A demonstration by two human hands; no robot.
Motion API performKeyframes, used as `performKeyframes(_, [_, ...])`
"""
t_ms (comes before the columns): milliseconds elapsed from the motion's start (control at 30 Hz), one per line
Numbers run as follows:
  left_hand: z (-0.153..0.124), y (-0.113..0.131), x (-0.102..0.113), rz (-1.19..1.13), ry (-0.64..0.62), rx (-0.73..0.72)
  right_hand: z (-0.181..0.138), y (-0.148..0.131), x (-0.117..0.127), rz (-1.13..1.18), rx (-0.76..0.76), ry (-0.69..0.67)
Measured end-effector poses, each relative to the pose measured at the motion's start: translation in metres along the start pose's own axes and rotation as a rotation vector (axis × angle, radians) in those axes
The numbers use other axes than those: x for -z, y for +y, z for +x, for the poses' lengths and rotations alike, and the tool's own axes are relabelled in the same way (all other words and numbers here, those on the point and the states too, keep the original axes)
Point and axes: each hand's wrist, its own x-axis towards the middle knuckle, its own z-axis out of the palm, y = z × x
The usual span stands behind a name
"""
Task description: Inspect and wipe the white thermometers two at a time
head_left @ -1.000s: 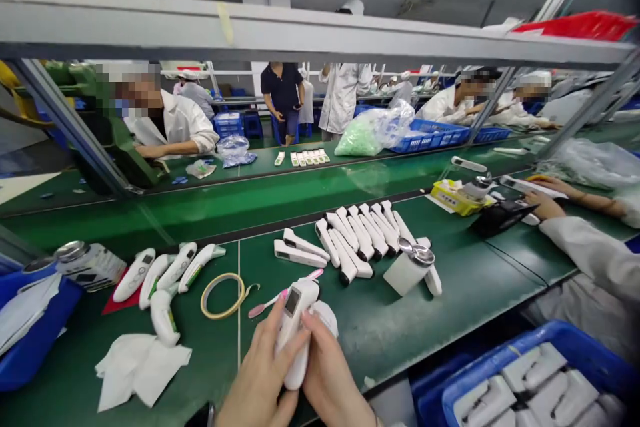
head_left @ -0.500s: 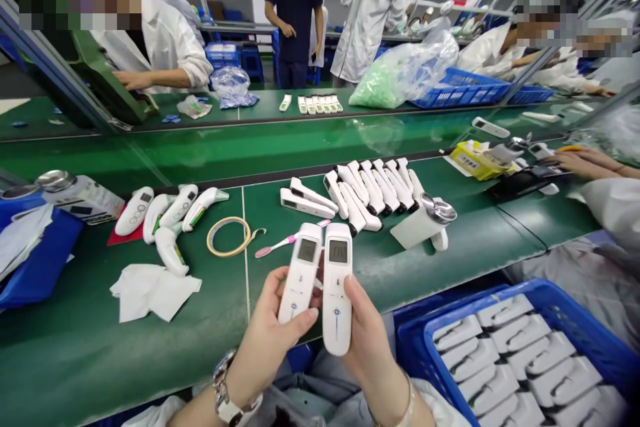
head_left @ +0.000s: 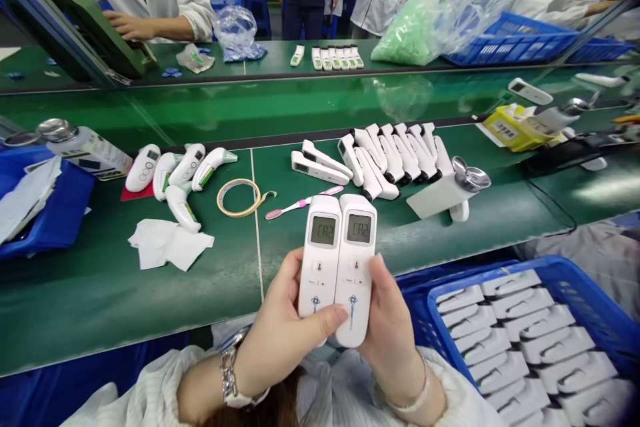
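Note:
Two white handheld thermometers are held upright side by side, edges touching, with their screens facing me. My left hand [head_left: 287, 313] is closed around the left thermometer [head_left: 320, 267], its thumb reaching across to the lower part of the other one. Around the right thermometer [head_left: 357, 260] my right hand [head_left: 393, 320] is closed, thumb on its right edge. Both grey screens show dark characters like "CA2". Just beyond them a pink and white toothbrush [head_left: 303, 203] lies on the green bench. The fingers behind the thermometers are hidden.
Several white thermometers [head_left: 395, 153] lie in rows behind. Left are a tape roll [head_left: 239, 198], ear thermometers [head_left: 184, 208], white cloth [head_left: 167, 243] and a bottle [head_left: 87, 147]. A pump bottle [head_left: 435, 193] stands right. A blue crate [head_left: 440, 333] of thermometers sits lower right. People stand across the bench.
Both thermometers have come together and upright, the left one no longer tilted. Their screens now show clear characters. The view has tipped downward.

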Motion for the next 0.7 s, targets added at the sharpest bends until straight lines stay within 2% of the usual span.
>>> performKeyframes(67, [-0.0015,-0.0016,0.0001,-0.005,-0.017,-0.022,-0.0005,-0.0007,-0.0023,0.037,-0.023,-0.027])
performKeyframes(133, [-0.0025,-0.005,0.0012,-0.03,-0.008,-0.062,-0.0008,-0.0009,-0.0038,0.048,-0.001,0.0])
performKeyframes(233, [-0.0033,-0.0092,0.0027,-0.077,0.088,-0.09,-0.0013,-0.0009,-0.0044,0.054,0.015,0.038])
performKeyframes(333, [-0.0033,-0.0085,0.0011,-0.102,0.152,-0.079,-0.0025,-0.0012,-0.0037,0.062,-0.008,-0.001])
performKeyframes(500, [-0.0027,-0.0024,-0.0048,-0.133,0.121,-0.068,-0.0045,-0.0022,-0.0022,0.094,-0.001,-0.086])
performKeyframes(700, [-0.0025,-0.0024,-0.0027,-0.091,0.14,-0.034,-0.0062,-0.0031,0.0,0.106,0.047,-0.087])
